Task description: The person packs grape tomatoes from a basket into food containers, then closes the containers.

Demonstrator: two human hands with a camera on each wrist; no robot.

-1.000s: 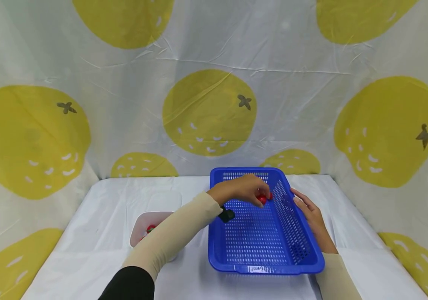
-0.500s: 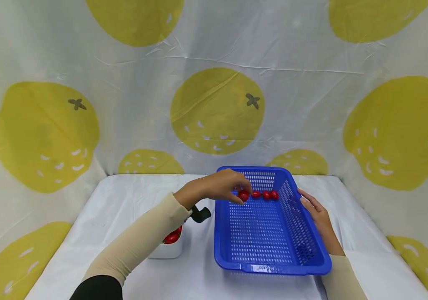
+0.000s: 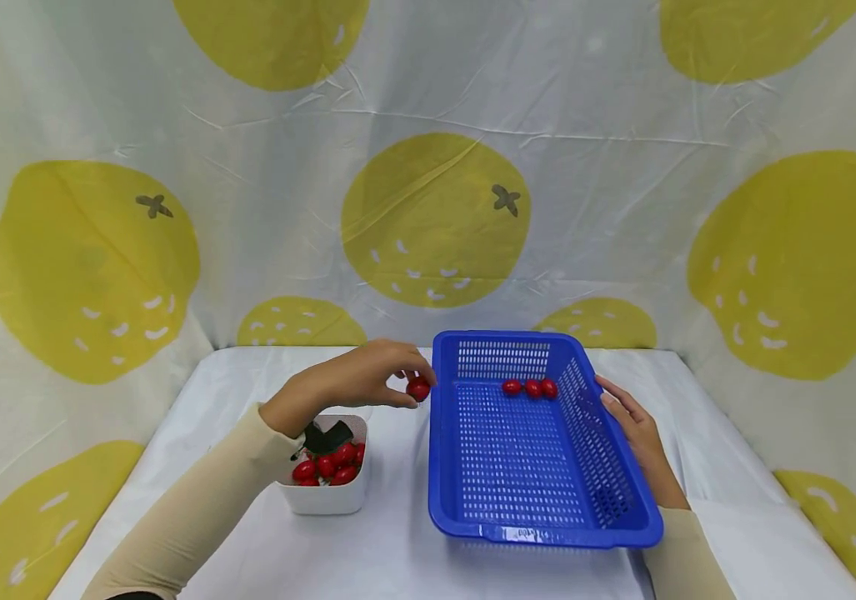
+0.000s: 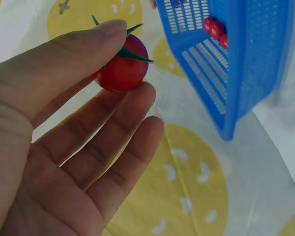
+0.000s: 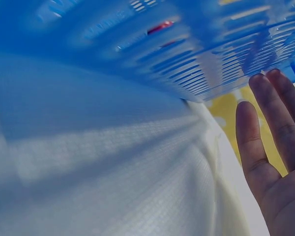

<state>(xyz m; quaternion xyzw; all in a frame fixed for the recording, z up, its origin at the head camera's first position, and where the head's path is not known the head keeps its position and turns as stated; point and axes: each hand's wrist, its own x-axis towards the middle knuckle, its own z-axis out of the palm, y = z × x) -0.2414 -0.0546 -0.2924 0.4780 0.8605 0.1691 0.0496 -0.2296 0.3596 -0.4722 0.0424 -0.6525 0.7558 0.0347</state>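
My left hand (image 3: 367, 375) pinches a cherry tomato (image 4: 122, 69) with a green calyx between thumb and fingers. It is just left of the blue basket (image 3: 543, 535), fingertips close to the far part of its left rim. Inside the basket, three cherry tomatoes (image 3: 533, 389) lie in a row near the far right corner. My right hand (image 3: 633, 429) rests at the basket's right rim; in the right wrist view its straight fingers (image 5: 273, 118) reach the perforated wall from outside. Below my left wrist stands a white box (image 3: 322, 500) holding several cherry tomatoes (image 3: 326, 465).
A white cloth (image 3: 390, 533) covers the table. Behind it hangs a pale curtain (image 3: 262, 208) printed with large yellow fruit. A black wrist strap piece (image 3: 330, 437) hangs under my left wrist, over the box.
My left hand has moved left from inside the basket past its left rim, holding the cherry tomato. The row of three tomatoes and the box's contents came into view. My right hand stays at the rim.
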